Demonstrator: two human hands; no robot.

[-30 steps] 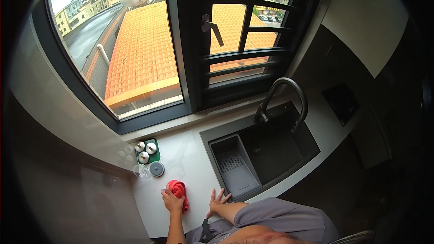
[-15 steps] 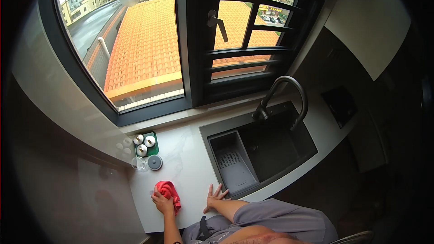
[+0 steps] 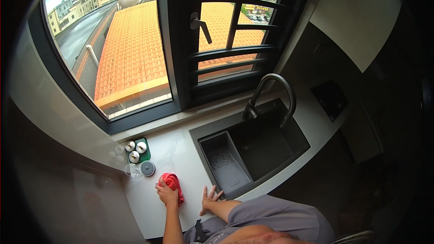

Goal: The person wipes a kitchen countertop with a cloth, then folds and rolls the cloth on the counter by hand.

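Observation:
My left hand point(image 3: 167, 194) is closed around a bunched red cloth point(image 3: 173, 183) on the white countertop point(image 3: 170, 153); a clear edge of something shows beside the fingers, too small to make out. My right hand point(image 3: 209, 199) rests on the counter by the sink's near left corner, fingers spread, holding nothing. Beyond the cloth stands a round grey-lidded container point(image 3: 148, 168). Behind it a green tray point(image 3: 144, 155) carries three white lidded jars.
A dark sink point(image 3: 271, 144) with a grey inset basin point(image 3: 228, 171) lies right of my hands, under a curved faucet point(image 3: 292, 95). A clear glass item point(image 3: 132, 170) stands by the left wall. A window is behind the counter.
The camera view has shifted slightly. Between frames my left hand and the red cloth moved a little over the counter, first nearer the left edge, then back toward the middle. My right hand stays put.

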